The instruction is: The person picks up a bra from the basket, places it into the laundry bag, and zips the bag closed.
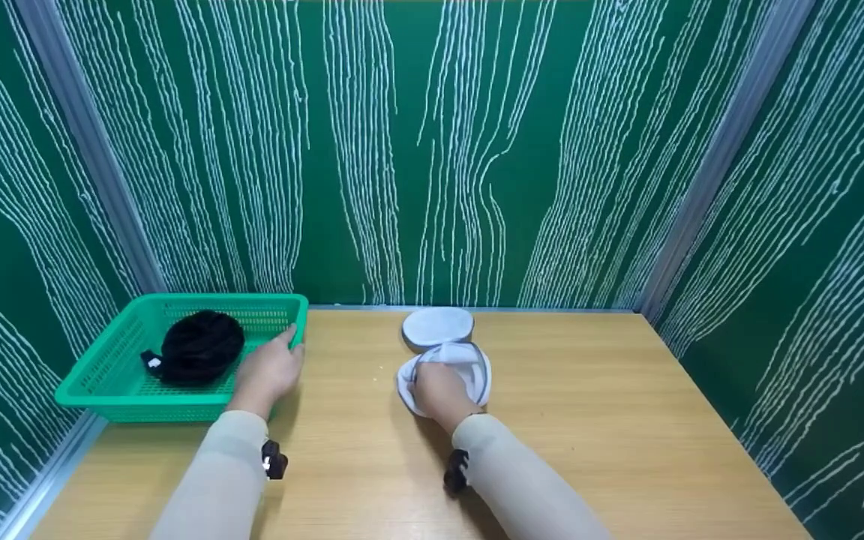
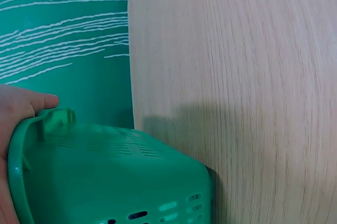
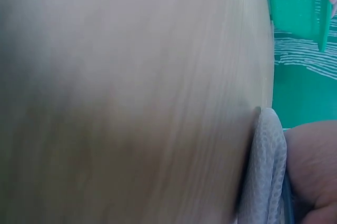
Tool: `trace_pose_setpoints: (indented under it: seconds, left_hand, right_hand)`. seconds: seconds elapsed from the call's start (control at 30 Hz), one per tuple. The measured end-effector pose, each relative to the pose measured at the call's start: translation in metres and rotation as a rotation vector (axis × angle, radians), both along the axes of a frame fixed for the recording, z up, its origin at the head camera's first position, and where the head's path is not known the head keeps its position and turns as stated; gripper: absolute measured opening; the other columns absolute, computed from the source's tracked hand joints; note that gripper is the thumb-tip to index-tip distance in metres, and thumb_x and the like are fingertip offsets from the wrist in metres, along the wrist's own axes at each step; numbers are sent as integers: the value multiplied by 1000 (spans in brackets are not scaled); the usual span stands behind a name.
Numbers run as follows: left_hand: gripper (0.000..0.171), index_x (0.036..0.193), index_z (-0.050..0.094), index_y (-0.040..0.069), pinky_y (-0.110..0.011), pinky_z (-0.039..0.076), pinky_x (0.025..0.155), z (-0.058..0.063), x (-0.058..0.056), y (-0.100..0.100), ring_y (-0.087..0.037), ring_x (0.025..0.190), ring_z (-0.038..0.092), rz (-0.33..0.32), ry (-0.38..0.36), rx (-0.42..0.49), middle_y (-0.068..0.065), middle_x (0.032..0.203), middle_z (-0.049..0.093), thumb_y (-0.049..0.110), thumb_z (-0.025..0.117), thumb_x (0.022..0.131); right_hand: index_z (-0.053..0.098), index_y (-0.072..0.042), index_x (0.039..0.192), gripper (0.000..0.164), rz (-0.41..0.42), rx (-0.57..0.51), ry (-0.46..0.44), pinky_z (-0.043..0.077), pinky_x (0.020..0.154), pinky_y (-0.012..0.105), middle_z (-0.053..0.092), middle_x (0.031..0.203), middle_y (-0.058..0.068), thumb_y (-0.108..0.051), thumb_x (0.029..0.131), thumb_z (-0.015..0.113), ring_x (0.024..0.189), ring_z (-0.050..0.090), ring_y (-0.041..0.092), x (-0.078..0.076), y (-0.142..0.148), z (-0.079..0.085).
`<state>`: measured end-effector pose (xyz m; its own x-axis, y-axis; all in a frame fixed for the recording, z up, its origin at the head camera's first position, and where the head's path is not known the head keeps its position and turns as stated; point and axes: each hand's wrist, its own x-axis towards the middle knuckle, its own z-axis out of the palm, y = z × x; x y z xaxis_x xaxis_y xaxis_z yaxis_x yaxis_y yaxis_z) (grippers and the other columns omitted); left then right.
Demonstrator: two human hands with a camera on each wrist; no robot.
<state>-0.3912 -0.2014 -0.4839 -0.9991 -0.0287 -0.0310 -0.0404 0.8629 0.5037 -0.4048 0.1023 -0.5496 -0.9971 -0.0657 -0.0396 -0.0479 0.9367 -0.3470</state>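
My left hand (image 1: 271,367) grips the right rim of a green plastic basket (image 1: 173,301), with one finger stretched along the edge. In the left wrist view, this hand's fingers (image 2: 45,101) lie over the rim. A black, soft bundle (image 1: 203,346) with a small tab rests inside the basket. At the middle back of the table, my right hand (image 1: 443,394) reaches into the hollow of a white slipper (image 1: 481,379) and holds it; its fingertips are hidden. Behind lies a pale flat oval sole (image 1: 438,328). The slipper's textured side (image 3: 266,166) shows in the right wrist view.
The wooden table (image 1: 589,450) spreads under both arms. Green panels (image 1: 417,150) with white wavy lines close in the back and both sides. Grey metal posts (image 1: 717,172) stand at the back corners. Dark wrist devices (image 1: 274,460) hang at both cuffs.
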Motion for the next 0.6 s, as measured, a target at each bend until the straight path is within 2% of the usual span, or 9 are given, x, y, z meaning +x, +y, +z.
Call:
trace_pose_setpoints:
  seconds: [0.1,0.23,0.47,0.6]
  left_hand:
    - [64,180,30,14,-70,40,132,1,2,0,-52,161,46,1,3,-2,-23,180,41,40,38,122]
    - [64,181,29,14,-70,39,132,2,3,0,-51,162,45,3,-2,-7,-23,181,40,39,38,122]
    - [64,181,29,15,-71,37,133,3,3,2,-52,163,44,3,-3,-9,-23,181,40,39,39,123]
    - [64,181,29,16,-71,37,133,2,3,1,-53,163,43,7,-12,-2,-23,181,40,39,39,123]
  right_hand:
    - [79,-9,111,26,8,22,17,65,86,43,79,98,6,-35,112,75,86,70,20,3,-7,1]
    - [77,-11,116,25,13,-16,-16,64,89,42,77,100,5,-35,112,74,88,69,20,7,-14,1]
    - [79,-7,114,29,50,-16,3,65,89,43,79,101,7,-35,112,74,88,70,21,11,-23,2]
    - [79,-7,110,29,58,19,15,65,87,42,79,98,7,-36,112,73,85,69,21,14,-29,3]
